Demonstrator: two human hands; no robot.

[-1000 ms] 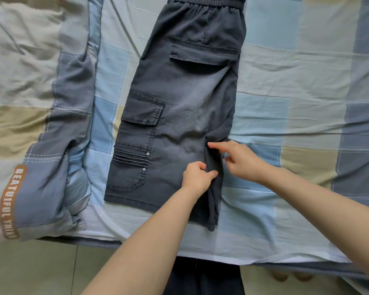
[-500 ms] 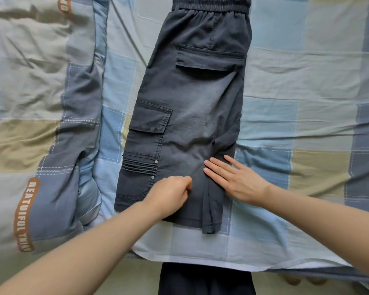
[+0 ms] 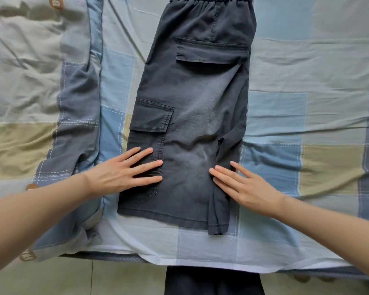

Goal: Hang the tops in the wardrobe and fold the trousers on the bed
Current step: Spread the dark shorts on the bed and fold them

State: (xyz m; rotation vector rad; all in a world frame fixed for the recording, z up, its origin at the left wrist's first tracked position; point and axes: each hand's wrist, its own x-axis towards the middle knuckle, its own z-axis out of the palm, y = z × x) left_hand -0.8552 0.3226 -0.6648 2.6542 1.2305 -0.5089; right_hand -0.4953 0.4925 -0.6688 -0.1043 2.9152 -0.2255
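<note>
Dark grey cargo trousers (image 3: 192, 116) lie folded lengthwise on the bed, waistband at the far end and hem toward me. My left hand (image 3: 124, 172) lies flat with spread fingers on the lower left side, over the side pocket. My right hand (image 3: 243, 186) presses flat on the lower right edge, where a narrow strip of fabric is folded over. Neither hand holds anything.
The bed carries a checked sheet (image 3: 307, 103) in blue, grey and tan. A rumpled duvet (image 3: 41, 103) with orange lettering lies along the left. The bed's near edge (image 3: 200, 267) runs across the bottom, with green floor (image 3: 73, 277) below.
Both hands let go of the pinched fabric at the right edge and opened flat. My left hand slid left across the trousers to the pocket side.
</note>
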